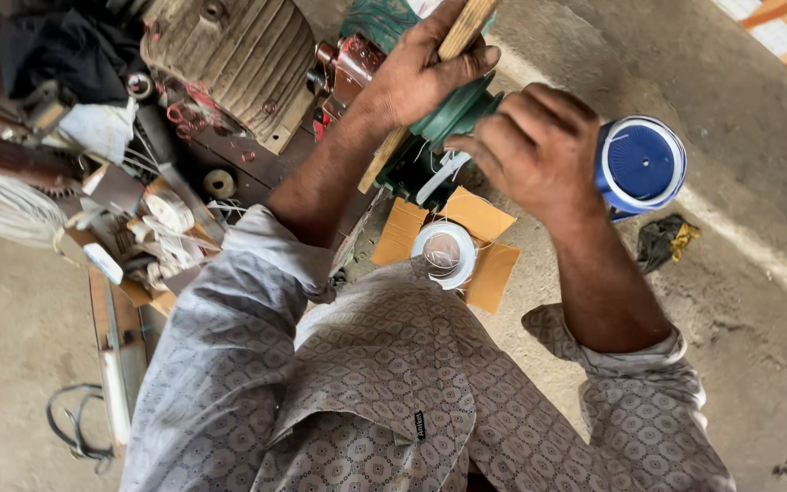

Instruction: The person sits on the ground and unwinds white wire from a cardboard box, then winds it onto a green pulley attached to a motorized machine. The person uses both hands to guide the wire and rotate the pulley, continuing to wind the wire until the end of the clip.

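A: Starting with the biggest thing, that is the ribbed grey motor casing (229, 59) at the top, lying among clutter on a low wooden bench (120, 319), likely put aside within reach.

B: And the green machine body (453, 118)?

A: It sits straight ahead of the person on the concrete floor (758, 301), just above an opened cardboard box (485, 237). Both hands are on it, which I judge is why it is drawn so near.

B: What does each hand do?

A: The left hand (425, 68) is clenched round a wooden stick (462, 36), whose shaft slants down across the green body, as if braced there for leverage. The right hand (539, 146) curls over the green body's edge beside a white band (439, 173); whether it pinches that band I cannot tell, for the fingers hide it.

B: The blue thing?

A: A blue cylinder with a white rim (639, 164), lying just behind the right hand. If the hand touches it, I cannot say.

B: Smaller bits?

A: A roll of white tape (444, 251) rests on the cardboard, handy below the hands. A dark crumpled rag (662, 241) lies on the floor to the right, and black cable (70, 428) loops at the lower left.
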The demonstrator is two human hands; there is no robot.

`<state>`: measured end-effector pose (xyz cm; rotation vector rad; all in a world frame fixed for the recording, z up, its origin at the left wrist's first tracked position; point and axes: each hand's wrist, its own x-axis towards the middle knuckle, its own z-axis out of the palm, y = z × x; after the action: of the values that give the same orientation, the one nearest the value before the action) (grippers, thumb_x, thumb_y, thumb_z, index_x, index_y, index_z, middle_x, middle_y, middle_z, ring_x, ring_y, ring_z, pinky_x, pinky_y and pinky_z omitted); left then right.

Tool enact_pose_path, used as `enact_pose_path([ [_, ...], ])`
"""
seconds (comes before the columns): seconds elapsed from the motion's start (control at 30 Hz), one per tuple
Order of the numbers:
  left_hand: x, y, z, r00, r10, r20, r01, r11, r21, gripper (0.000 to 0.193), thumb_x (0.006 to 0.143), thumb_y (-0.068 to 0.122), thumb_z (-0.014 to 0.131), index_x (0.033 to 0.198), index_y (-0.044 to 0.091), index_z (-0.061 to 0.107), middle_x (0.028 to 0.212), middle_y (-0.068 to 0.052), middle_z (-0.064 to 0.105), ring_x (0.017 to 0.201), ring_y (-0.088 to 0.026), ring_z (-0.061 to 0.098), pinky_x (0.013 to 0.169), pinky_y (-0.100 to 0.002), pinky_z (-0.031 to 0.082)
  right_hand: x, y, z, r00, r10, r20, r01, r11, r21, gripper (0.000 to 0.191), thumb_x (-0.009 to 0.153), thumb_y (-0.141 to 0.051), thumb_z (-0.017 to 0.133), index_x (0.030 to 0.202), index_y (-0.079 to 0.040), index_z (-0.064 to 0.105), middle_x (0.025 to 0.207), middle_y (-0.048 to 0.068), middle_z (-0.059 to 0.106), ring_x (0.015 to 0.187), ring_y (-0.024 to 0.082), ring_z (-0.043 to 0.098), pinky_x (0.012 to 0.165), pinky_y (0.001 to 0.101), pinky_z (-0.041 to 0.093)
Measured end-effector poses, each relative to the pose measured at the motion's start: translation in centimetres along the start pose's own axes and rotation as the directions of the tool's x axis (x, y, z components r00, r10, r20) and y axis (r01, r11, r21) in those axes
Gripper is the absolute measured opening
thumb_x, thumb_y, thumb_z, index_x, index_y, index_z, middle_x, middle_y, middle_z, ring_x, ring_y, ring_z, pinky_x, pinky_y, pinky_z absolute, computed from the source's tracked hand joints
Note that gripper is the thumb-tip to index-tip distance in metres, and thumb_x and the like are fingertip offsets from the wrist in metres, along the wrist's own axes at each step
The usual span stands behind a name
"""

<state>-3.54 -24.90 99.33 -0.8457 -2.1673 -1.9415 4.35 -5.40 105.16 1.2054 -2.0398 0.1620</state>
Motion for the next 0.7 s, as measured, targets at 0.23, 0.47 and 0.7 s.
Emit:
enact_pose_path([
  [0.23,-0.7,-1.1,-1.1,0.999,0.008,0.040,-0.007,1.000,-0.019,0.048,0.104,0.048,0.074,0.120,0.004,0.065,0.096,-0.005,0.073,0.092,-0.015,0.073,0.083,-0.034,0.061,1.0,-3.4,-0.2,0.997,0.027,0.066,-0.021,0.996,-0.085,0.048,0.091,-0.046,0.089,0.086,-0.011,0.057,0.090,0.001,0.056,0.081,0.016,0.059,0.066,0.0309,0.051],
  [0.47,-0.9,-2.8,-1.8,0.990,0.011,0.141,-0.009,1.000,-0.016,0.074,0.102,0.067,0.060,0.142,0.005,0.055,0.120,-0.018,0.072,0.115,-0.026,0.074,0.095,-0.038,0.058,1.3,-2.5,3.7,0.993,-0.110,0.042,0.117,0.963,-0.244,0.050,0.094,-0.056,0.080,0.082,-0.016,0.052,0.083,-0.004,0.050,0.076,0.010,0.055,0.061,0.0258,0.050],
  [0.7,-0.8,-2.6,-2.6,0.989,0.041,0.142,-0.036,0.998,-0.042,0.084,0.104,0.070,0.053,0.152,0.002,0.047,0.141,-0.025,0.063,0.134,-0.033,0.064,0.107,-0.043,0.051,-0.3,1.6,3.0,0.998,0.056,-0.025,-0.061,0.969,-0.238,0.061,0.083,-0.061,0.091,0.077,-0.016,0.049,0.077,-0.001,0.049,0.068,0.013,0.052,0.057,0.0294,0.048],
])
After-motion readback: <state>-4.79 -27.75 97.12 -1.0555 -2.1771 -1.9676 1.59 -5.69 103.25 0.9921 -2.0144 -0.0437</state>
